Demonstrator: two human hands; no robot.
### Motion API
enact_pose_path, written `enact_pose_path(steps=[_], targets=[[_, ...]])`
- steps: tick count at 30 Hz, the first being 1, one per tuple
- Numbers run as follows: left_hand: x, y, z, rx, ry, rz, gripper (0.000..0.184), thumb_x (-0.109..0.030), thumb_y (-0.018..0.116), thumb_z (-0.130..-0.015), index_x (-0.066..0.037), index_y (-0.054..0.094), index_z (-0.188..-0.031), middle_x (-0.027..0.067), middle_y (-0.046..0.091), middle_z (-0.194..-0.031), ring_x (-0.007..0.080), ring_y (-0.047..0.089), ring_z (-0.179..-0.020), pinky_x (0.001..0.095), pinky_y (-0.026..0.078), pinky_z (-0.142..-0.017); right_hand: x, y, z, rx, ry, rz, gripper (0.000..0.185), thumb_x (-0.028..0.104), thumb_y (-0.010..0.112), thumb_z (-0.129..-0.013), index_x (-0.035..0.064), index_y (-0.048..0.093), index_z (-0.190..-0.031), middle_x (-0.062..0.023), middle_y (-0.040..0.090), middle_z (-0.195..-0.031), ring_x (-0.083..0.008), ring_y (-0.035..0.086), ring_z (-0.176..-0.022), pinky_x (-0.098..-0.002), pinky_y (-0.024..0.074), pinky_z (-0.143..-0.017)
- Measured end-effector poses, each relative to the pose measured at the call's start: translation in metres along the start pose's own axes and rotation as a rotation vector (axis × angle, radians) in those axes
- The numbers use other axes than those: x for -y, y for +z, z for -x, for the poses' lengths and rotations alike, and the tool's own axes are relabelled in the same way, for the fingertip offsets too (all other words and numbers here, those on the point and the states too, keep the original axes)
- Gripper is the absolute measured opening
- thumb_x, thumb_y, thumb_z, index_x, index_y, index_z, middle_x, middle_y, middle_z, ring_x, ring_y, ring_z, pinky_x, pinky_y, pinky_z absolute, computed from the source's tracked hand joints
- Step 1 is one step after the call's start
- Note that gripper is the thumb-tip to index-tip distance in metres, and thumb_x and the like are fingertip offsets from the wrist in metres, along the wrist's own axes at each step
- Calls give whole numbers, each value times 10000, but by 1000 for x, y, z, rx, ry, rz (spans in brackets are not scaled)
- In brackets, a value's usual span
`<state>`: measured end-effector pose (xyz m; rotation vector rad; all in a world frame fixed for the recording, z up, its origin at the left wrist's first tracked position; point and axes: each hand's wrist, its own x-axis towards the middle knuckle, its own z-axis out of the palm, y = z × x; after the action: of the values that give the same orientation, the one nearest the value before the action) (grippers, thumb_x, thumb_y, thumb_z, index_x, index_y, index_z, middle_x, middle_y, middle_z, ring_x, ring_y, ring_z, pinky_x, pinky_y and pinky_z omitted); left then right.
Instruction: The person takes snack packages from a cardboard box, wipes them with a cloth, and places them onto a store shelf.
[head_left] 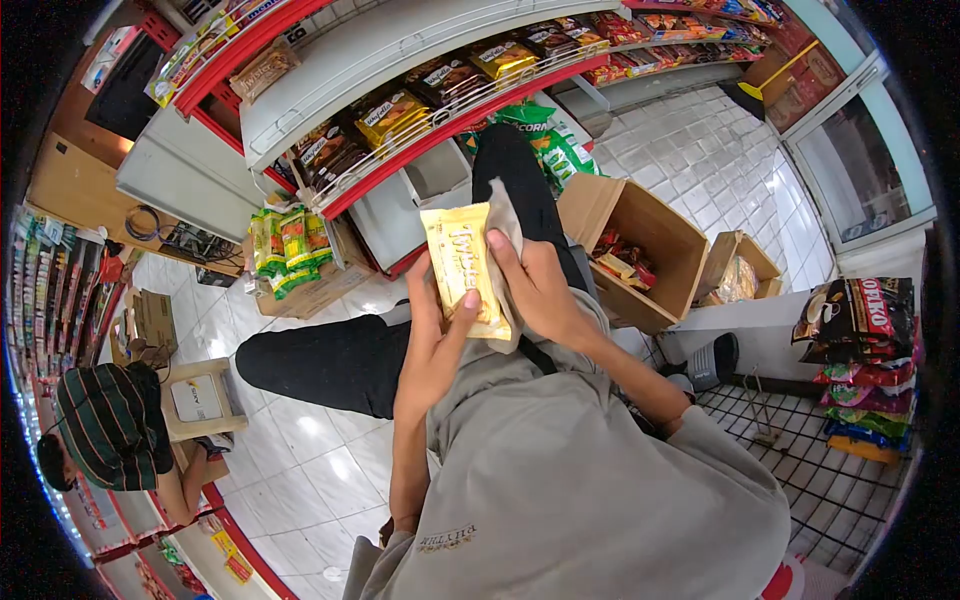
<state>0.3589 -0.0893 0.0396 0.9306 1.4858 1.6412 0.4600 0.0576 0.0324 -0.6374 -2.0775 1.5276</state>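
Note:
A yellow Twister snack pack point(462, 250) is held up over my lap, its printed front facing me. My left hand point(437, 345) is closed on its lower left side, the thumb pressed on the front. My right hand point(545, 295) grips a light grey cloth point(506, 212) against the pack's right edge, its thumb near the wrapper's upper right. Most of the right fingers are hidden behind the pack and cloth.
Ahead stands a red-edged shelf point(460, 125) with rows of snack packs. An open cardboard box point(577, 207) with red packets is right of my knee. Green-yellow packs point(290, 240) lie on a carton at left. A person point(115, 425) in a striped shirt sits at far left.

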Motion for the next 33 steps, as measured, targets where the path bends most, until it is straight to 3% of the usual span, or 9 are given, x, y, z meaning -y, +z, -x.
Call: enact_pose_path(steps=[6,10,14,18,20,22,26,30,33], targets=[[2,11,-3,-226,119,-62,632,-121,586,-1063,-12,203,-1554,200,451,-1465,236,481,-1327,359,410,-1097,10,40,0,-397,-377,-200,438,298,513,-1104,-83,646,-933,-173,563,-679,-117,550,-634,-397,435,-568],[2,17,1,-165,167,-204,643,-82,599,-1047,-21,197,-1545,204,429,-1472,248,471,-1339,368,408,-1104,-6,2,8,-4,-324,362,389,285,488,-1104,-63,655,-1060,-191,648,-757,-324,667,-758,-483,458,-660],[-2,19,2,-134,172,-232,673,-62,625,-1028,-30,183,-1534,214,412,-1476,260,465,-1345,375,415,-1106,-10,4,-1,-102,-287,233,364,266,516,-1089,-67,653,-1144,-203,652,-772,-390,601,-690,-473,439,-621],[-6,21,3,-101,112,-118,706,-61,651,-1014,-42,166,-1527,224,409,-1470,263,464,-1347,377,431,-1098,-6,5,-4,-73,-102,-99,356,267,524,-1085,-59,660,-1133,-213,648,-785,-366,597,-684,-428,454,-623],[-6,22,2,-91,85,-63,717,-61,658,-1009,-47,161,-1526,226,410,-1466,262,465,-1347,376,437,-1094,-20,-5,-3,-70,-100,79,356,286,526,-1098,-50,642,-1097,-113,638,-791,-181,563,-723,-366,466,-655],[-4,23,2,-105,92,-18,723,-67,665,-1007,-56,161,-1525,222,420,-1455,258,473,-1342,372,447,-1087,-26,-6,-2,-65,-97,168,359,295,527,-1105,-46,633,-1079,-63,633,-793,-89,545,-742,-335,472,-670],[-12,21,0,-101,63,21,729,-67,672,-1002,-67,162,-1523,219,432,-1446,252,490,-1332,370,452,-1090,5,1,-6,-159,-196,-134,367,322,542,-1102,-29,649,-1081,-22,643,-816,-59,548,-783,-295,471,-697],[-10,14,4,-24,50,21,741,-52,678,-993,-75,158,-1520,216,448,-1437,249,516,-1311,369,456,-1091,7,-3,-7,-115,-10,-377,385,348,553,-1098,-14,662,-1022,8,643,-820,-34,540,-795,-270,465,-698],[-8,12,6,8,27,36,752,-40,683,-986,-80,155,-1520,212,460,-1431,248,532,-1298,367,466,-1082,-7,-18,-10,10,43,-229,355,302,559,-1092,-45,626,-1047,-85,646,-822,-81,553,-770,-312,485,-684]])
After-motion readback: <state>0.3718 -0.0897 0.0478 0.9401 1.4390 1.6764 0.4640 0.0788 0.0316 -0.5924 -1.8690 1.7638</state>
